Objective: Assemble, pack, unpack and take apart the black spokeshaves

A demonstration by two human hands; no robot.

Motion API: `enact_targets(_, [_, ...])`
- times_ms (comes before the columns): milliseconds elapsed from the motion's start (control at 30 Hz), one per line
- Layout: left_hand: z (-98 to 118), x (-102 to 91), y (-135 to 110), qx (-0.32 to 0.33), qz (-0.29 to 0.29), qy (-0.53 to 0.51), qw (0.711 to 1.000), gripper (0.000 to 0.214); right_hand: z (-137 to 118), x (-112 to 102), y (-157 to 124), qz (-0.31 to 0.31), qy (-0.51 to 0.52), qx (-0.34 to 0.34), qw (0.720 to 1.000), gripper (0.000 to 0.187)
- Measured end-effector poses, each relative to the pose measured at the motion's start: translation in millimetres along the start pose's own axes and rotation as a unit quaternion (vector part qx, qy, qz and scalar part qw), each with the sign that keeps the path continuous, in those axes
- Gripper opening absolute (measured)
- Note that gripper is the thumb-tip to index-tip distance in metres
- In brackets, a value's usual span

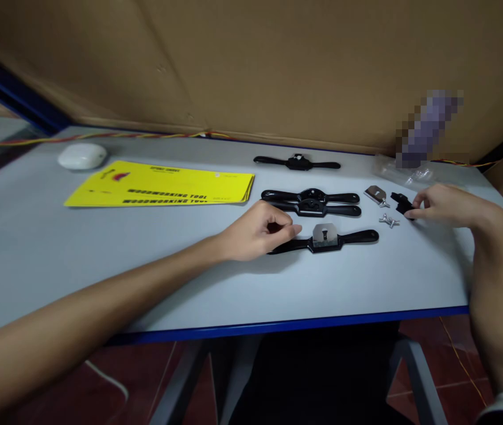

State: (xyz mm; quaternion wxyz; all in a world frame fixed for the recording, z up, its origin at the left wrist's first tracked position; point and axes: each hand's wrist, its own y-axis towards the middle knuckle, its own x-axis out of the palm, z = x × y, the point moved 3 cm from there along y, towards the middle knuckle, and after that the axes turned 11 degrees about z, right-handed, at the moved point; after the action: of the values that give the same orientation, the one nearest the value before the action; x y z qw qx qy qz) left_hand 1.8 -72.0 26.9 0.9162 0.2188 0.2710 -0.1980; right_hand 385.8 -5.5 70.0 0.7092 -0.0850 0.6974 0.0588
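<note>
Head view: the left hand [258,231] rests on the tabletop [145,277], its grip pressed together around the left handle end of the nearest spokeshave [322,241]. The tool runs rightward from that grip and lies flat, with a bright blade plate at its centre and the free handle at the far end. The right hand [444,205] pinches a small black cap [401,202] between thumb and fingertips, low on the tabletop.

Just left of the right grip lie two loose screws [388,221], and a bare blade [374,193] sits a little beyond them. A clear bag [406,172] lies behind that grip. Beyond the left grip sit two more spokeshaves [311,202] side by side, and a fourth [298,162] lies farther back. Yellow cards [163,184] and a white puck [82,156] lie well off to the left.

The spokeshave looks like cast metal, so it is probably stiff and fairly heavy for its size, with smooth painted handles that could slip. Held by one handle end alone it would likely sag or twist. A hold on both handles, or around the centre clear of the blade edge, seems surer. The cap seems light and rigid and small enough to drop, so a firm fingertip pinch on its sides suits it.
</note>
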Motion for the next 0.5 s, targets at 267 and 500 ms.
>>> enact_targets(267, [9, 5.7, 0, 0.051, 0.019, 0.061, 0.997, 0.020, -46, -19, -4, 0.206, 0.015, -0.022, 0.978, 0.029])
enact_targets(500, [3, 7.7, 0, 0.068, -0.011, 0.078, 0.995, 0.037, -147, 4, -29, 0.170, 0.303, -0.270, 0.898, 0.028])
